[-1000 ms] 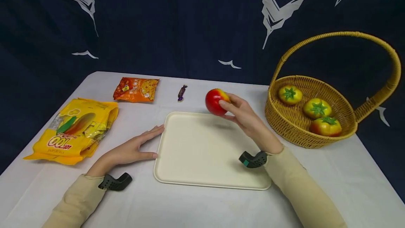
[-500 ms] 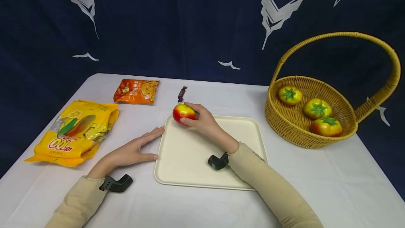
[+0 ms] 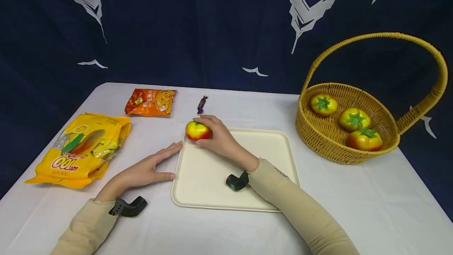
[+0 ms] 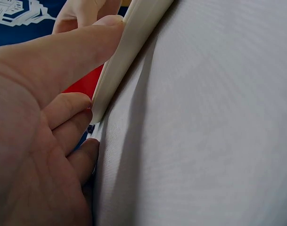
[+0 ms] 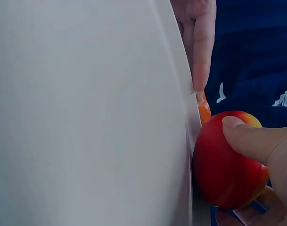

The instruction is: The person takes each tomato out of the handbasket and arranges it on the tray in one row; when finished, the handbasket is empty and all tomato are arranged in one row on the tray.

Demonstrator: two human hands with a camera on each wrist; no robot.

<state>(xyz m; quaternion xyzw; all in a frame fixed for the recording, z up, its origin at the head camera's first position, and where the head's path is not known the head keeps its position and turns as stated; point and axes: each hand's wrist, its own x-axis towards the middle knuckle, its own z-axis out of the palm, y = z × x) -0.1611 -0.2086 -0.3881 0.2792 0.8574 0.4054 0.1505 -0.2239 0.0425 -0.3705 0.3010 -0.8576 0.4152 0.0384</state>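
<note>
In the head view my right hand (image 3: 220, 139) grips a red-and-yellow tomato (image 3: 196, 131) with a green leafy top, over the far left corner of the cream tray (image 3: 233, 184). The right wrist view shows my thumb laid across the tomato's red side (image 5: 223, 165), its lower surface right at the tray. My left hand (image 3: 146, 168) lies beside the tray's left edge, fingers extended and thumb apart, fingertips touching the rim. Up close in the left wrist view, the thumb (image 4: 86, 44) reaches the tray's rim (image 4: 129, 42), and nothing is held in the palm.
A wicker basket (image 3: 318, 139) with a tall handle stands at the right, holding three more tomatoes (image 3: 355, 119). On the left lie a yellow snack bag (image 3: 79, 150) and an orange snack packet (image 3: 150, 102). A purple-wrapped candy (image 3: 202, 105) is behind the tray. A dark patterned curtain (image 3: 219, 23) hangs behind.
My right hand has carried the tomato leftward from the tray's far right side to its far left corner, lowering and turning it. My left hand has stayed at the tray's edge.
</note>
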